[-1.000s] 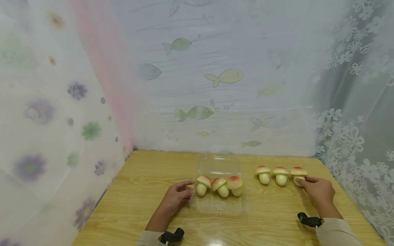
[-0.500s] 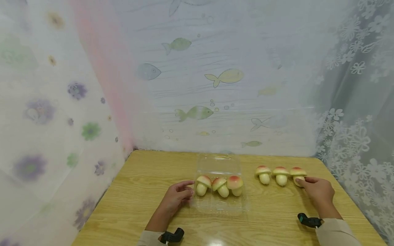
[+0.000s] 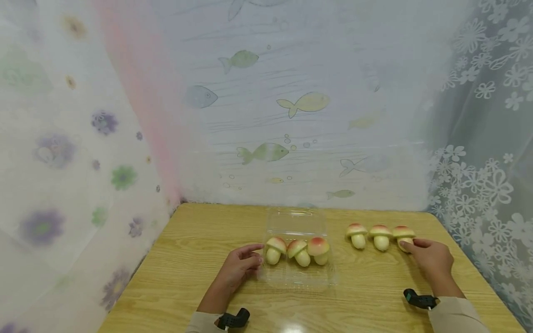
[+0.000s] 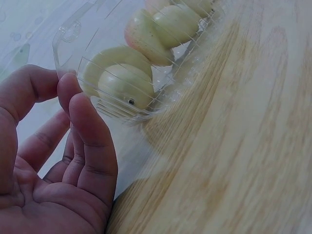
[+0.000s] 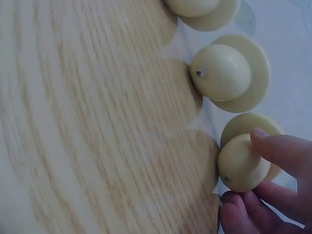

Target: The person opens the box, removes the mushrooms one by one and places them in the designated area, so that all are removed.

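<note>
Mushrooms (image 3: 381, 237), three in a row, sit near the far right corner of the bench (image 3: 166, 277); my right hand (image 3: 432, 261) pinches the rightmost mushroom (image 3: 403, 232) by its stem. My left hand (image 3: 238, 268) pinches the left rim of the clear container (image 3: 306, 277), holding three more mushrooms (image 3: 300, 254).

A clear plastic container (image 3: 300, 280) stands open on the desk (image 3: 187, 263), its lid (image 3: 296, 225) toward twelve o'clock; inside, three red-topped, cream-stemmed mushrooms (image 3: 302, 258) sit side by side. At three o'clock from it, three matching mushrooms (image 3: 381, 242) line up, stems toward six.
</note>
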Motion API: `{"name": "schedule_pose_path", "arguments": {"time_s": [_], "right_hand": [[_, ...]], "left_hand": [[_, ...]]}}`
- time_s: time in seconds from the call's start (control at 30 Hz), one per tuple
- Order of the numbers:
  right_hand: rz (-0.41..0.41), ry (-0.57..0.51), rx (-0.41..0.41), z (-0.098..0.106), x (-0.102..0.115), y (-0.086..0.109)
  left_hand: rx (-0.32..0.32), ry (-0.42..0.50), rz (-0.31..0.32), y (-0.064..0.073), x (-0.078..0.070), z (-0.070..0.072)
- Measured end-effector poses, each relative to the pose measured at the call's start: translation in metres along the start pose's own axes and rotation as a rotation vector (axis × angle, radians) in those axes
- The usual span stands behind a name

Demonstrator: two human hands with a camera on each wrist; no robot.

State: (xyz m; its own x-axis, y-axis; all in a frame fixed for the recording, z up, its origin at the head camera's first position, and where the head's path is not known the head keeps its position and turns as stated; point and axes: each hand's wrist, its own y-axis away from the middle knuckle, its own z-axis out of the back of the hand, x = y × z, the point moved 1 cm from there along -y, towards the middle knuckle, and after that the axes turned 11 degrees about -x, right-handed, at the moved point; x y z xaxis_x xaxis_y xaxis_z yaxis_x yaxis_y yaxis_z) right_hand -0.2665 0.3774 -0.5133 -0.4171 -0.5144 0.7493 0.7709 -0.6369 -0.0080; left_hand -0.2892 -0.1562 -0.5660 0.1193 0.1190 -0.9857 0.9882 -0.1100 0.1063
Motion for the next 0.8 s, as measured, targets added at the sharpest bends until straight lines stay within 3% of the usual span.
{"name": "schedule_pose_path", "arguments": {"time_s": [0.8], "right_hand": [[-0.027,-0.017,-0.024,0.0006,-0.0035,0.0023]], "left_hand": [[-0.005,0.000,-0.003,-0.0034,0.0033,0.0007]]}}
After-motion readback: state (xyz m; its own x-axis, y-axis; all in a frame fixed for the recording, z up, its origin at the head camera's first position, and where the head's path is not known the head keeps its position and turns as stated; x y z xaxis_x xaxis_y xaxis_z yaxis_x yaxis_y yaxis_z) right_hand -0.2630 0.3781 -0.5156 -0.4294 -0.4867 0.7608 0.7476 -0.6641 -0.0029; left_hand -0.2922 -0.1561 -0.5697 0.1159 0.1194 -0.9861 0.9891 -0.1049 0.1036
